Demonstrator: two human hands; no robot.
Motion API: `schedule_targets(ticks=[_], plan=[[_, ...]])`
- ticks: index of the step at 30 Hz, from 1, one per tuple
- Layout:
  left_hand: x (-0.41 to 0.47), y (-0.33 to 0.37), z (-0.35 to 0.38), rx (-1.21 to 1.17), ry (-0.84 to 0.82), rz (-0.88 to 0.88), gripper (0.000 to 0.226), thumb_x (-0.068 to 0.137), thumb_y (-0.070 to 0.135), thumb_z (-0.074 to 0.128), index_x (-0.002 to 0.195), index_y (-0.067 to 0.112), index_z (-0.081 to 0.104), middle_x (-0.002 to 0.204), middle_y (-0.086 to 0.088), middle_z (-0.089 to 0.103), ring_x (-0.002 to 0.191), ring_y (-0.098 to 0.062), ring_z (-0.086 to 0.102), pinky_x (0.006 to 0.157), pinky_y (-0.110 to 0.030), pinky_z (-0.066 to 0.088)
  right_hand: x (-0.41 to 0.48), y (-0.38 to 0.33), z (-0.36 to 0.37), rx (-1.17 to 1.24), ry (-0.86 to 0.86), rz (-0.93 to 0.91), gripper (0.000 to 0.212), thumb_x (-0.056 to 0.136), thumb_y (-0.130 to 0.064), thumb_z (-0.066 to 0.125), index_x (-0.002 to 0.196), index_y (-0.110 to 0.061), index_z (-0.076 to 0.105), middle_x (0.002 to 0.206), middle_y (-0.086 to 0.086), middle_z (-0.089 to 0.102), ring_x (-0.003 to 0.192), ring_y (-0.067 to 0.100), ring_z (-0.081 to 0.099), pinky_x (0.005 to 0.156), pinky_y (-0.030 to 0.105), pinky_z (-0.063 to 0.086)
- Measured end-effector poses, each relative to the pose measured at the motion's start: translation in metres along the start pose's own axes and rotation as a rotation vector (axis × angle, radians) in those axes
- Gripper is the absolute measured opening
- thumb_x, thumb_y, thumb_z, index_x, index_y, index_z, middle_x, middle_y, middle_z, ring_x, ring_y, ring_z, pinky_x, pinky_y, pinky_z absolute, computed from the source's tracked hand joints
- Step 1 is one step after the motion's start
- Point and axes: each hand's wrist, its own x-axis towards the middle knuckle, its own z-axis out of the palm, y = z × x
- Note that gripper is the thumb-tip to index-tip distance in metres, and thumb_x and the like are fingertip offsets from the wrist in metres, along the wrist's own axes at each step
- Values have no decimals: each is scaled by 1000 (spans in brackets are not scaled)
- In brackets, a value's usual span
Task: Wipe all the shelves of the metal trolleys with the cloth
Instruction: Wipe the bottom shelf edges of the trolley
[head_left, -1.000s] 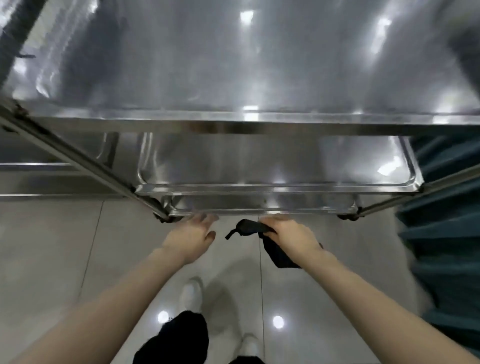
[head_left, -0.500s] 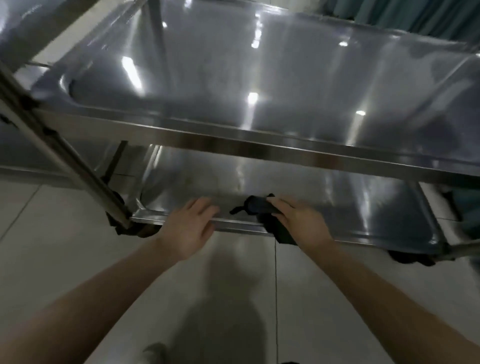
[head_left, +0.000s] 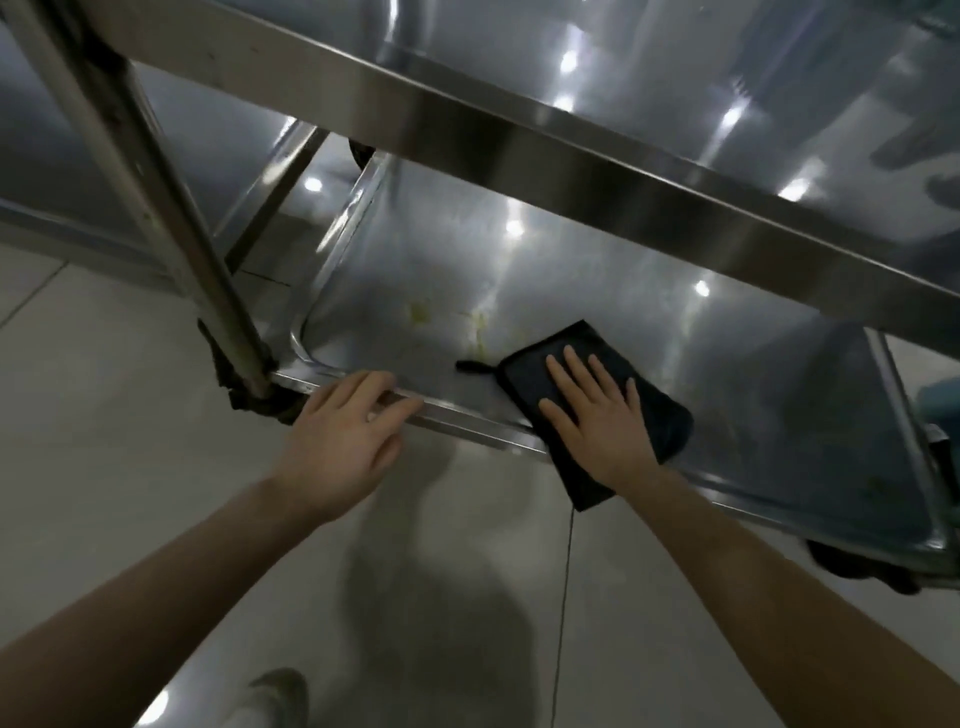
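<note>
A steel trolley fills the view. Its bottom shelf (head_left: 571, 291) is a shallow shiny tray with yellowish stains (head_left: 418, 312) near its front left. A folded black cloth (head_left: 660, 410) lies over the shelf's front rim, partly hanging off it. My right hand (head_left: 597, 415) presses flat on the cloth, fingers spread. My left hand (head_left: 343, 431) rests on the front rim (head_left: 467, 421) to the left of the cloth, fingers curled over the edge. The shelf above (head_left: 519, 135) crosses the top of the view.
A slanted trolley leg (head_left: 156, 208) meets a dark caster (head_left: 249, 400) at the near left corner. Another caster (head_left: 857, 566) sits at the right corner. Glossy floor tiles (head_left: 104, 467) lie below, with my shoe (head_left: 275, 691) at the bottom. A second metal unit stands at left.
My view dropped lower and closer to the bottom shelf. My right hand went from gripping the bunched cloth to pressing it flat on the shelf. My left hand settled on the rim.
</note>
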Motion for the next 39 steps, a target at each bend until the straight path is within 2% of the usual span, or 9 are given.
schedule_targets(ticks=[6,12,16,22,24,29,33,36,39], plan=[[-9,-38,31,48,198,60,42,90,30,51,131,21,59,121,-14,56,114,-35,52,107,-52,34,84,-5,-7,32,94,212,60,100,-59,16,155,-39,6,163,-14,0,150,16,0,118,58,-5],[-14,-47,34,-27,294,67,37,94,31,50,125,15,63,119,-15,57,110,-34,55,108,-53,33,1,-63,4,-28,88,-214,57,98,-63,7,152,-46,14,159,-25,4,149,8,-1,119,52,-6],[-14,-58,25,-27,292,66,35,95,32,50,122,17,65,114,-12,59,106,-32,57,106,-51,36,-3,-67,4,-13,80,-276,58,96,-64,2,149,-47,15,158,-23,8,149,7,1,120,50,-4],[-22,-62,24,-60,300,111,37,92,30,53,125,14,63,116,-10,61,107,-32,58,101,-49,42,124,-69,-15,36,91,104,54,101,-56,19,153,-44,11,162,-16,3,150,18,2,116,61,-4],[-23,-63,23,-91,311,124,35,93,27,55,122,11,64,119,-10,61,109,-31,58,100,-48,42,136,-91,-12,60,120,135,54,101,-56,19,153,-43,13,163,-15,4,150,19,3,115,63,-5],[-30,-75,17,-128,306,140,35,95,24,55,126,7,61,129,-14,56,120,-32,53,99,-47,43,56,-138,6,-27,146,-316,54,98,-61,11,150,-47,19,158,-24,9,150,12,7,119,54,-3],[-29,-78,15,-119,284,107,37,96,27,54,127,8,61,132,-14,54,122,-30,51,102,-45,43,23,-135,12,13,78,-430,53,99,-62,10,150,-49,19,159,-25,12,149,6,3,119,47,-5],[-32,-82,15,-136,262,75,38,95,27,55,127,8,60,131,-15,55,122,-31,51,103,-43,43,72,-134,1,-26,93,-369,50,100,-58,17,150,-48,16,159,-23,9,149,7,3,120,53,0],[-39,-84,16,-158,255,83,37,94,25,55,127,8,59,131,-15,53,121,-31,52,101,-42,44,147,-144,-13,7,95,-105,53,100,-57,20,152,-45,15,162,-18,6,150,14,4,117,60,-1]])
